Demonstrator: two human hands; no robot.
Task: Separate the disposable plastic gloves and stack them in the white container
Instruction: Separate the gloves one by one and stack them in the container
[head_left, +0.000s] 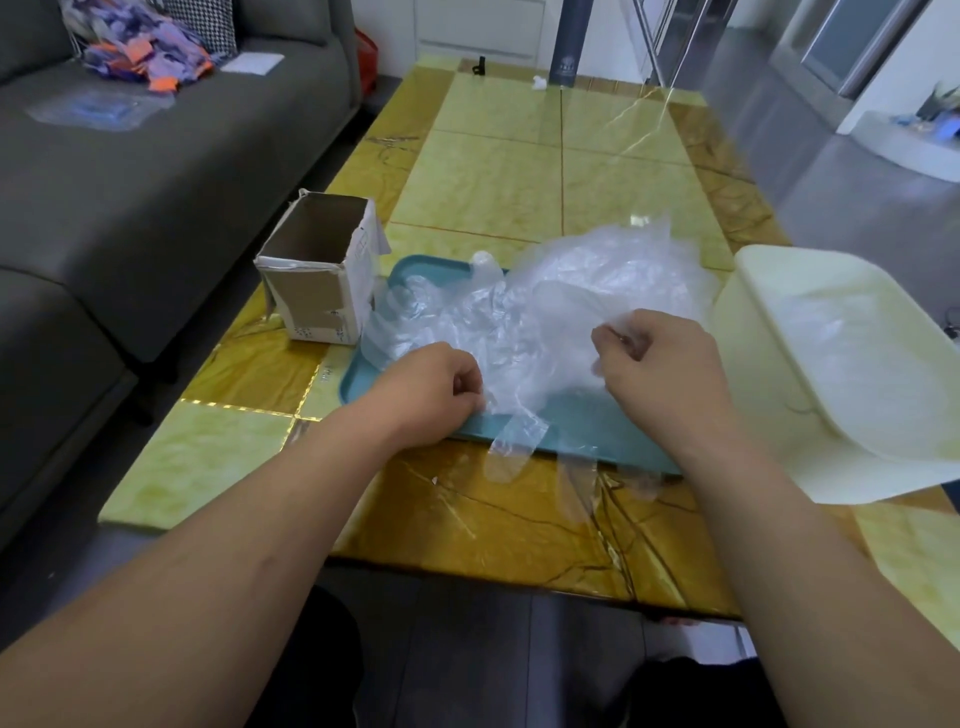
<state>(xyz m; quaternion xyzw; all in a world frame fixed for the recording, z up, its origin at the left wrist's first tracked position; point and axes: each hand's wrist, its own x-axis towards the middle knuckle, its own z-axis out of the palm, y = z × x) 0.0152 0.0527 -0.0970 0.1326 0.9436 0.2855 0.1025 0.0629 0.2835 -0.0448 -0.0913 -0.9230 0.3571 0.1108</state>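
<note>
A heap of clear disposable plastic gloves (561, 291) lies on a teal tray (597, 431) on the table. My left hand (431, 389) pinches the near edge of one clear glove (519, 410) at the tray's front. My right hand (660, 358) pinches the same thin plastic a little to the right and higher. The glove's fingers hang over the tray's front rim onto the table. The white container (769, 291) stands tilted at the right, with some clear gloves inside it.
An open cardboard box (317, 275) stands left of the tray. The yellow marble-patterned table (519, 156) stretches away behind. A grey sofa (156, 182) with colourful scraps runs along the left. A dark cylinder (569, 47) stands at the table's far end.
</note>
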